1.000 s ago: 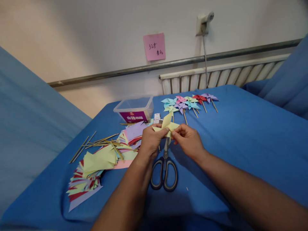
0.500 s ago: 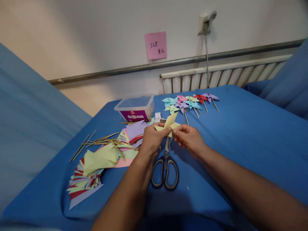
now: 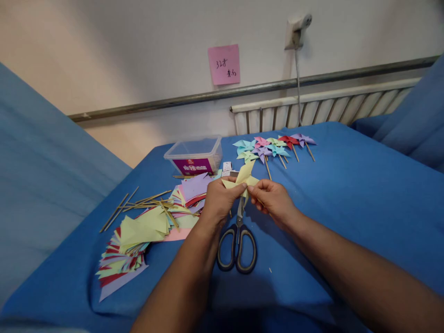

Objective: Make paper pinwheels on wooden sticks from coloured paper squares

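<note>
A pale yellow paper pinwheel (image 3: 245, 172) is held up between my two hands, its blades folded in. My left hand (image 3: 222, 196) grips it from the left, thumb near its centre. From the right, my right hand (image 3: 272, 196) pinches it close to the middle with thumb and forefinger; whether a pin is between those fingertips is too small to tell. Below the pinwheel lie dark-handled scissors (image 3: 237, 247), blades pointing away from me and partly hidden by it. A small white box (image 3: 227, 166) sits just behind my left hand.
Coloured paper sheets (image 3: 145, 229) are fanned out at left, with thin wooden sticks (image 3: 149, 203) around them. Behind stands a clear plastic tub (image 3: 196, 155). Several finished pinwheels (image 3: 263, 147) on sticks lie at the back on the blue cloth (image 3: 347, 194). A radiator (image 3: 322, 108) is beyond.
Almost nothing differs. Both hands keep their hold on the yellow pinwheel, and the whole view has shifted very slightly.
</note>
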Demonstrator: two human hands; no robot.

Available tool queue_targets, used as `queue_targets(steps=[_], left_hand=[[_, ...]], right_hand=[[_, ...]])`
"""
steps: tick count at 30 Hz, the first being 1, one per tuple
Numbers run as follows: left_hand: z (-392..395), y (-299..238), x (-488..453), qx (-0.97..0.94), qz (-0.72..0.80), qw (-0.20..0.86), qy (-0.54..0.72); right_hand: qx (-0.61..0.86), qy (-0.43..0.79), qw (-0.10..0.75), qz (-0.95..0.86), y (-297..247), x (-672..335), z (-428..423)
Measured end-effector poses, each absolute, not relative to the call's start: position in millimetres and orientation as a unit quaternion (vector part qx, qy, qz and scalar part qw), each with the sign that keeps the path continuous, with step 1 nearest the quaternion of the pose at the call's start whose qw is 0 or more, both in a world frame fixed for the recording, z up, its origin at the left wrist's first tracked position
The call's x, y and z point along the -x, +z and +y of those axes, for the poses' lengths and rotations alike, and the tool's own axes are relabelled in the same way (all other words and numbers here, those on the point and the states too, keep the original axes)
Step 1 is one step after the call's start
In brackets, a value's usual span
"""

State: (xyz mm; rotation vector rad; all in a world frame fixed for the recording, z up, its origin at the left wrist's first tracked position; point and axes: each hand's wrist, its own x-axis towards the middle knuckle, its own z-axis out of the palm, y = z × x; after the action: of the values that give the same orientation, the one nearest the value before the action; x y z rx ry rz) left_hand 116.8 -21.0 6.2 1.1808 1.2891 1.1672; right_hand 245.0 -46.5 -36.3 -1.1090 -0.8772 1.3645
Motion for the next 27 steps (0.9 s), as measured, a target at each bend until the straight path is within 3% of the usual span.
queue_targets(steps=[13,27], left_hand=[[-11.0,-12.0,-114.1,-0.482,0.503,0.551,0.461],[-14.7,-15.4,-121.1,-0.461,0.506,0.525,0.505]], right_hand=[[0.430,0.616,0.571,-0.331,-35.8,-242.8,-49.0],[0.408,0.628,0.598,-0.286,-39.4,-236.4,-49.9]])
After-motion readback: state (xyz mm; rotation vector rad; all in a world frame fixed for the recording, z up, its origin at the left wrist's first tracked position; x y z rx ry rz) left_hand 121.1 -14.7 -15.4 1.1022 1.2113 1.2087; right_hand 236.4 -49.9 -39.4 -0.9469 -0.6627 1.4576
